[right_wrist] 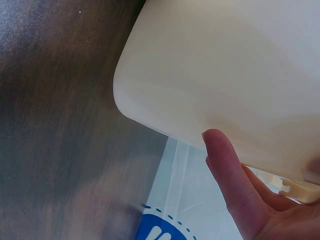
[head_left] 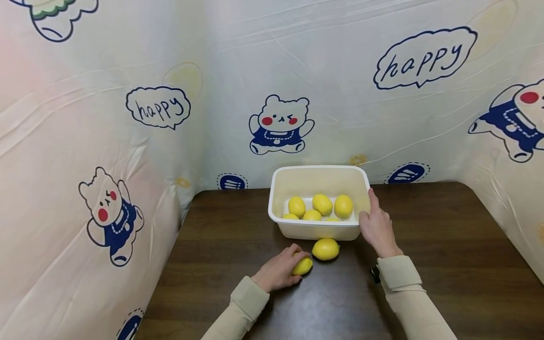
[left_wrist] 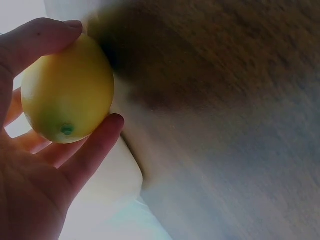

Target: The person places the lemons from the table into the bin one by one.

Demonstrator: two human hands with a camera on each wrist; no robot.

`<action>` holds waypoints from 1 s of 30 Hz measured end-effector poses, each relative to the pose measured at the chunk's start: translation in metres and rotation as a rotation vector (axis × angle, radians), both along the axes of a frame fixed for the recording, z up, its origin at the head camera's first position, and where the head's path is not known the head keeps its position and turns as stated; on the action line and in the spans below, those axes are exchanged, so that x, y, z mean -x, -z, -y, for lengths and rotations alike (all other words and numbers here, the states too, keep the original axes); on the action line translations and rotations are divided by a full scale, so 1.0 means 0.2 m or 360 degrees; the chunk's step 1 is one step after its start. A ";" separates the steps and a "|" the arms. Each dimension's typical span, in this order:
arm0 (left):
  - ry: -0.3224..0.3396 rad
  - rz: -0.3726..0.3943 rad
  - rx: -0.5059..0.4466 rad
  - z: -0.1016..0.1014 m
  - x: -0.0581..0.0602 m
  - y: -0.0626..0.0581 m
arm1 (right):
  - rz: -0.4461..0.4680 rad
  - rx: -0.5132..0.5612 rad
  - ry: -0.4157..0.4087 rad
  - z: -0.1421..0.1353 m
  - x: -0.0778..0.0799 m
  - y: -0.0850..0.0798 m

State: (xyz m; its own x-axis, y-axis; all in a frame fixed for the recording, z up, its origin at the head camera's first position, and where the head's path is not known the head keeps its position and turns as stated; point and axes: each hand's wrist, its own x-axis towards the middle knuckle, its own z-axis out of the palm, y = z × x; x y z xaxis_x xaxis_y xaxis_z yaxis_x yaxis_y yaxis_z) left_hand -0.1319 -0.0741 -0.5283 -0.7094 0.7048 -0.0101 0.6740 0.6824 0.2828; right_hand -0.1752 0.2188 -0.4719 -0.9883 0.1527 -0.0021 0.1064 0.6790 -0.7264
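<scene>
A yellow lemon is held by my left hand low over the tabletop, in front of the white plastic bin. In the left wrist view, thumb and fingers wrap around that lemon, its stem end showing. A second lemon lies just right of the left hand, close to the bin's front wall. My right hand grips the bin's right side near the rim. In the right wrist view, a finger lies along the outer wall. Inside the bin are several lemons.
The bin stands near the back of a dark brown wooden table. A pale curtain printed with cartoon bears hangs behind the table and along both sides.
</scene>
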 end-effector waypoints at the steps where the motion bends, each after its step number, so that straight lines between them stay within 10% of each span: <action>1: 0.0002 -0.0002 -0.0001 0.00 0.00 0.00 | 0.0000 0.0000 0.0002 0.00 0.00 0.00; 30: 0.0025 0.0008 -0.0057 0.02 0.00 0.01 | 0.0017 -0.0002 0.0008 0.00 0.00 0.00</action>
State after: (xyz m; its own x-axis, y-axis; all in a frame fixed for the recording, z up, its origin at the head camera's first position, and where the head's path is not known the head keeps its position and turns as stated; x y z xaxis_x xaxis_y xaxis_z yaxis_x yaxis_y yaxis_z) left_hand -0.1324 -0.0777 -0.5309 -0.6984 0.7156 0.0115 0.6828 0.6614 0.3102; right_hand -0.1756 0.2188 -0.4720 -0.9874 0.1579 -0.0121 0.1175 0.6795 -0.7242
